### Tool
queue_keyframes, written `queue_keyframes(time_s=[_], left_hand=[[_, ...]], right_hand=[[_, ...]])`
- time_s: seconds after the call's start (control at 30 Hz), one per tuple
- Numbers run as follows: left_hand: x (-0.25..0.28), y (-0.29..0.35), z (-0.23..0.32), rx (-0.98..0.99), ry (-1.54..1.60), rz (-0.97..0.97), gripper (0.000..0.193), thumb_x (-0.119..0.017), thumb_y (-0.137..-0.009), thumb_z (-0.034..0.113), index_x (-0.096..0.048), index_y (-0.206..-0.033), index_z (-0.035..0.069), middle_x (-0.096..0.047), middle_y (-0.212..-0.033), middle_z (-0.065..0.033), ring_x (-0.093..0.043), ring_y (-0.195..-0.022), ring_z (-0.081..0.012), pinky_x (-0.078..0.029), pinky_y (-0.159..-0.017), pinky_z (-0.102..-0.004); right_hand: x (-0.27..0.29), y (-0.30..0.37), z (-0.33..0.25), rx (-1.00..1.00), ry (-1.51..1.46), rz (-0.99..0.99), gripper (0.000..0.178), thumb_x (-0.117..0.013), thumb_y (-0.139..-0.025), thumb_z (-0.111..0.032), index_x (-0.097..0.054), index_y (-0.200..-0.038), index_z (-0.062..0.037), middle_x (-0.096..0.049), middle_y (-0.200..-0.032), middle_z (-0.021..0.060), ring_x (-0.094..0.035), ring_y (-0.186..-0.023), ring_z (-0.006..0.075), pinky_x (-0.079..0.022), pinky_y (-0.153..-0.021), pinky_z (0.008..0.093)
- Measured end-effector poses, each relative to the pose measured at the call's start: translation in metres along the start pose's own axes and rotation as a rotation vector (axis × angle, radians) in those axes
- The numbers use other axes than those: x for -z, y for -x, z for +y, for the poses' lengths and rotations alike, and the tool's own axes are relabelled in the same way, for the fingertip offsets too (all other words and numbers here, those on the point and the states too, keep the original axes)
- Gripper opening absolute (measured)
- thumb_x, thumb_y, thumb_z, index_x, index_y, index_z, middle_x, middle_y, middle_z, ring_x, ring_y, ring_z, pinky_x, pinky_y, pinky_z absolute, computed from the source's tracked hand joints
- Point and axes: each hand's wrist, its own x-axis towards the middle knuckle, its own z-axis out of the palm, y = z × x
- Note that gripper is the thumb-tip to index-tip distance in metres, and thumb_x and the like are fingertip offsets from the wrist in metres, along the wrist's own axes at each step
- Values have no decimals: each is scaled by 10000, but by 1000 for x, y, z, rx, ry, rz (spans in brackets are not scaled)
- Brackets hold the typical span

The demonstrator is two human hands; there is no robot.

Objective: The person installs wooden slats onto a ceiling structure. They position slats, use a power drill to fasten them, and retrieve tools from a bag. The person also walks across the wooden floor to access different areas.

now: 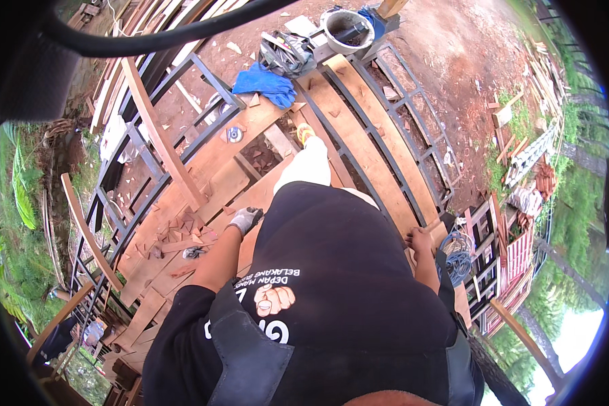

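My left hand [245, 220], in a grey glove with dark fingers, is low over the wooden boards beside my body. Its fingers look curled; what they hold, if anything, is hidden. Scattered triangular wood offcuts [183, 233] lie to its left, with a small crumpled grey item [193, 252] among them. My bare right hand [418, 240] rests at the near end of a long plank [386, 145], its fingers partly spread on the wood. Next to it is a coil of grey-blue cable [459, 257]. A round disc-like item [234, 134] lies on the boards ahead.
Ahead are a blue cloth [265, 85], a tool bag [285, 53] and a bucket [347, 32]. Dark metal framing [413, 101] has gaps showing soil below. A gap [260, 155] opens between boards. A long wooden beam [152, 125] slants up on the left.
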Motion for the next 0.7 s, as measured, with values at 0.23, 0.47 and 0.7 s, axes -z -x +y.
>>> queue_keyframes(time_s=[0.23,0.47,0.7], left_hand=[[85,-123,-33,506,138,365,325,-491,-961,339,-700,-961,91,-716,-936,-132,-686,-845,-297,-536,-755,-413],[266,-207,-2,697,701,1178,525,-693,-867,304,-592,-1314,47,-662,-1231,-170,-619,-1178,-333,-473,-1018,-406],[422,-306,-61,945,531,1123,948,-752,-789,537,-374,-1478,6,-548,-1372,-257,-545,-1270,-387,-445,-1060,-444]], right_hand=[[-108,-166,-109,400,626,-210,293,-612,-867,-202,-702,-1066,-7,-714,-882,170,-699,-760,225,-551,-705,353],[-205,-254,-363,508,632,-182,269,-598,-856,-213,-725,-990,-18,-725,-809,163,-720,-706,206,-554,-715,352],[-414,-343,-543,944,1181,-342,316,-611,-844,-286,-709,-1004,-33,-710,-1004,230,-666,-1013,407,-520,-898,470]])
